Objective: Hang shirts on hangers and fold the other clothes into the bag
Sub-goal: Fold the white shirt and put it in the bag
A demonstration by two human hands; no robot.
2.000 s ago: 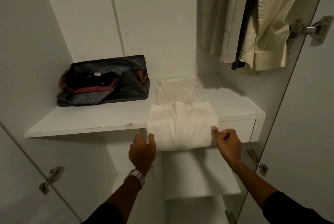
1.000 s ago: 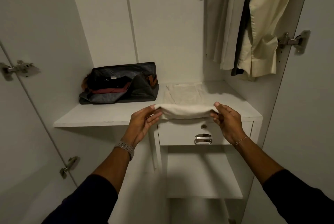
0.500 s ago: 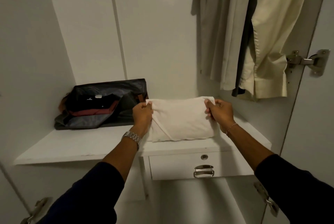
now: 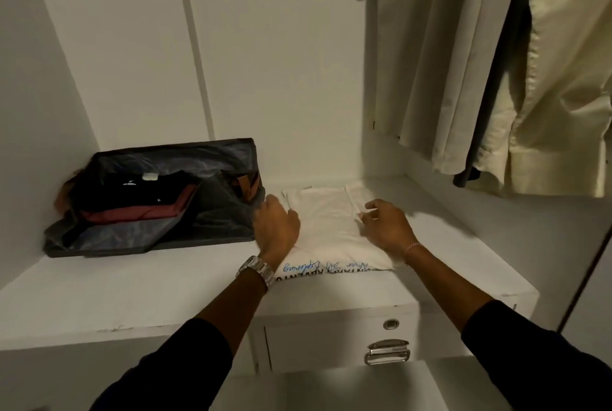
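A cream T-shirt (image 4: 328, 231) lies folded on the white shelf (image 4: 132, 291), with printed lettering along its near edge. My left hand (image 4: 276, 228) sits on its left side with the fingers curled over the edge. At the shirt's far right part, my right hand (image 4: 385, 228) pinches the fabric between thumb and fingers. Left of the shirt lies an open dark grey bag (image 4: 212, 212) holding a folded black garment (image 4: 132, 188) on a maroon one (image 4: 132, 212). Hanging shirts (image 4: 496, 62), beige, dark and cream, fill the upper right.
A drawer (image 4: 331, 344) with a metal handle (image 4: 387, 351) sits under the shelf below the shirt. The wardrobe's white back wall and left side wall close the space. Lower shelves lie beneath.
The hanging part of the shirt was lifted from the shelf's front edge and folded back over itself; both hands have now laid it down flat. My view has moved closer.
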